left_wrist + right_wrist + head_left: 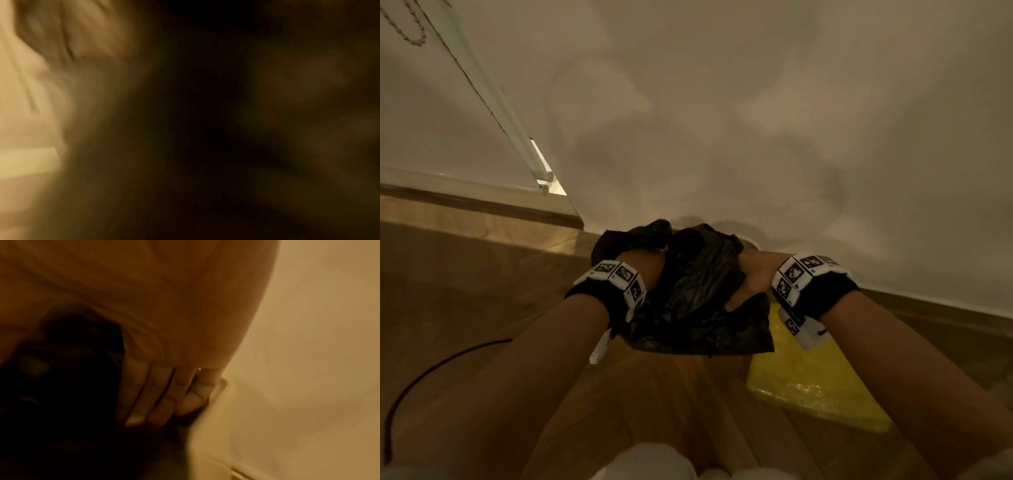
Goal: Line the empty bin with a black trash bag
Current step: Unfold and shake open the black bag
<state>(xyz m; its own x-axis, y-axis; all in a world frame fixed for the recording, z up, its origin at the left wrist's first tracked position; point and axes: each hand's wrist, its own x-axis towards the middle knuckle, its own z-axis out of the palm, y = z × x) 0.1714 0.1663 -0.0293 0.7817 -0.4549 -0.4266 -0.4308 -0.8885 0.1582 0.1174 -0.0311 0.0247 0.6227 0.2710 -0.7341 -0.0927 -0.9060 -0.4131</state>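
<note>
A crumpled black trash bag [698,291] hangs bunched between my two hands just above the floor by the wall. My left hand [645,269] grips its left side, with the fingers buried in the folds. On the other side, my right hand [751,279] pinches the bag between thumb and fingers. In the right wrist view the fingers [156,394] lie against the dark plastic [61,386], beside the pale rim of the bin [223,395]. Only a sliver of that bin rim [753,244] shows behind the bag in the head view. The left wrist view is dark and blurred.
A white wall [756,120] rises right behind the bag, with a door edge [517,120] to the left. A flat yellow object [815,377] lies on the wooden floor [671,394] under my right wrist. A dark cable [431,370] curves across the floor at left.
</note>
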